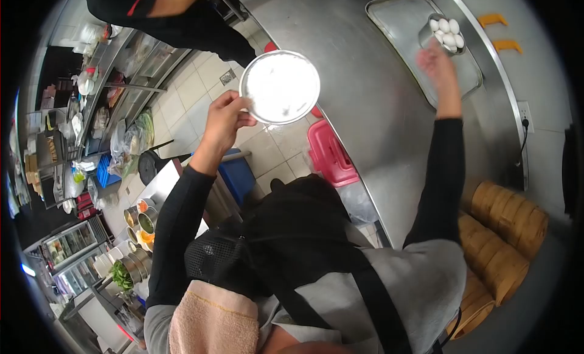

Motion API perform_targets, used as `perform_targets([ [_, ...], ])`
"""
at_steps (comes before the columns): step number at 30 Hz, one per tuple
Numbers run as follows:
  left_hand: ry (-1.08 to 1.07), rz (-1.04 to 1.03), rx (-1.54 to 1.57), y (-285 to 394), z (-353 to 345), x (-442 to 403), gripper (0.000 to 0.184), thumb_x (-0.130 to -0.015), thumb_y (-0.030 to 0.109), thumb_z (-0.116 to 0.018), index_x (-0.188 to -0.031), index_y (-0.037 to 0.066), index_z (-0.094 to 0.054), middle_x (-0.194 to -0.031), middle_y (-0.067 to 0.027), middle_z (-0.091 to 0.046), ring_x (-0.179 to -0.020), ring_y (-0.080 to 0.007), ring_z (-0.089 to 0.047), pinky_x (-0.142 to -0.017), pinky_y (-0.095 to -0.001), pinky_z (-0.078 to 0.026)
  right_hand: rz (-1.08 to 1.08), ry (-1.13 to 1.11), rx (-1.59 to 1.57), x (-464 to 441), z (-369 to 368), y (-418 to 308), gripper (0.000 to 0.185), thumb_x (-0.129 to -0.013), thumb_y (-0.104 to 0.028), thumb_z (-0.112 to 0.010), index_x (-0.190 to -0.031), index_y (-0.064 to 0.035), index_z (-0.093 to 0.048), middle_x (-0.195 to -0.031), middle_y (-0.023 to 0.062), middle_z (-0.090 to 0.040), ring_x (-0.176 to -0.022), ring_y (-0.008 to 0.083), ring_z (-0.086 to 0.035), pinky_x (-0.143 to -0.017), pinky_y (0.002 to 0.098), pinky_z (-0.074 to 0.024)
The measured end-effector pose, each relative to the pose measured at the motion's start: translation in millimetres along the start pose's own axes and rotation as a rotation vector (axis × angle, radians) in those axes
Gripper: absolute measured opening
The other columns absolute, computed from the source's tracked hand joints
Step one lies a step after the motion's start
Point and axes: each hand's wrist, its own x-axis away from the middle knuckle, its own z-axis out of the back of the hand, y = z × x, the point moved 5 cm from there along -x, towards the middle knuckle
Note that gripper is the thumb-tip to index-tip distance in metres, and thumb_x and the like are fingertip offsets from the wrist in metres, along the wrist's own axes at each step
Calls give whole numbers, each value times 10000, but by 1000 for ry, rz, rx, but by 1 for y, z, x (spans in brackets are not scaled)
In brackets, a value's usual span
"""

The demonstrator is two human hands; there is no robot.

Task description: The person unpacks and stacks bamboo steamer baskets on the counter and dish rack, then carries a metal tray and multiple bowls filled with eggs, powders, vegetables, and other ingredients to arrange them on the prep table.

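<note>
A round, shiny metal lid or plate point(280, 87) is held up by its lower left rim in my left hand point(228, 119), thumb on its face and fingers behind. My right hand point(435, 65) is reaching out at the upper right, blurred, beside a metal container point(426, 33) of white eggs point(448, 30). Its fingertips are at the container's near edge; whether they touch it cannot be made out. The container rests on a large metal tray point(406, 60).
The steel counter point(365, 98) runs diagonally under my right arm. Bamboo steamers point(496, 256) are stacked at the lower right. Below the counter edge is a pink lidded bin point(331, 153). Another person point(176, 19) stands at the upper left, near shelves. Food containers point(146, 223) are at the left.
</note>
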Motion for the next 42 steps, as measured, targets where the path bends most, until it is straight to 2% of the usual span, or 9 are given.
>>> perform_targets([
  [3, -71, -26, 0, 11, -35, -16, 67, -870, 29, -607, -865, 26, -540, -741, -67, -590, -552, -176, -637, -541, -294, -573, -102, -611, 186, 126, -96, 33, 304, -985, -318, -565, -1051, -21, -570, -1080, 124, -610, -846, 217, -664, -821, 342, -561],
  [5, -139, -38, -38, 9, -56, -20, 77, -870, 33, -612, -857, 36, -536, -742, -65, -598, -550, -170, -638, -540, -288, -576, -189, -614, 200, 174, -123, 55, 267, -987, -287, -558, -1055, -29, -569, -1123, 125, -599, -874, 223, -667, -836, 352, -559],
  [11, -324, -100, -123, 9, -133, -26, 97, -859, 23, -611, -814, 37, -526, -731, -63, -599, -551, -171, -635, -535, -304, -576, -33, -340, 284, 177, -68, 60, 231, -944, -205, -550, -959, 24, -574, -936, 144, -634, -839, 251, -681, -750, 348, -591],
  [16, -640, -13, -181, 13, -217, -22, 495, -880, 219, -716, -1260, 20, -469, -1156, -129, -587, -918, -223, -677, -867, -341, -552, 58, -13, 305, 167, 16, 24, 217, -913, -155, -532, -904, 55, -587, -839, 155, -635, -693, 253, -683, -641, 342, -610],
  [22, -748, -130, -299, -15, -142, -1, 611, -898, 144, -667, -1420, 49, -363, -1326, -184, -514, -1075, -241, -625, -920, -352, -523, 129, 284, 421, 114, 113, -14, 329, -961, -191, -486, -1057, 111, -577, -916, 183, -655, -759, 234, -694, -674, 324, -594],
  [27, -297, 81, -5, -143, 48, 28, 503, -922, 122, -626, -1367, 54, -402, -1230, -131, -574, -1002, -199, -630, -894, -327, -519, 298, 192, 474, 31, 187, 14, 348, -972, -200, -500, -1124, 98, -595, -1064, 184, -663, -875, 260, -668, -737, 354, -573],
  [28, -146, 130, -4, -162, 83, 50, 498, -917, 146, -643, -1347, 53, -411, -1193, -113, -583, -975, -194, -639, -870, -317, -524, 206, 208, -21, 3, 210, 36, 297, -951, -172, -555, -1085, 84, -623, -985, 183, -687, -840, 267, -676, -718, 368, -571],
  [35, 573, 181, 232, -284, 195, 225, 426, -847, 220, -734, -1178, 47, -530, -990, -63, -636, -814, -175, -662, -720, -305, -553, 323, 548, 262, -10, 198, 61, 481, -949, -447, -583, -954, 29, -644, -637, 118, -603, -572, 261, -597, -533, 386, -483],
  [42, 761, -94, 633, -322, 212, 329, 323, -938, 297, -610, -1178, 85, -574, -1082, -76, -637, -904, -165, -649, -795, -297, -529, 740, -128, 1054, 27, -131, 122, 467, -968, -439, -552, -979, 24, -615, -702, 95, -594, -577, 217, -570, -527, 349, -468],
])
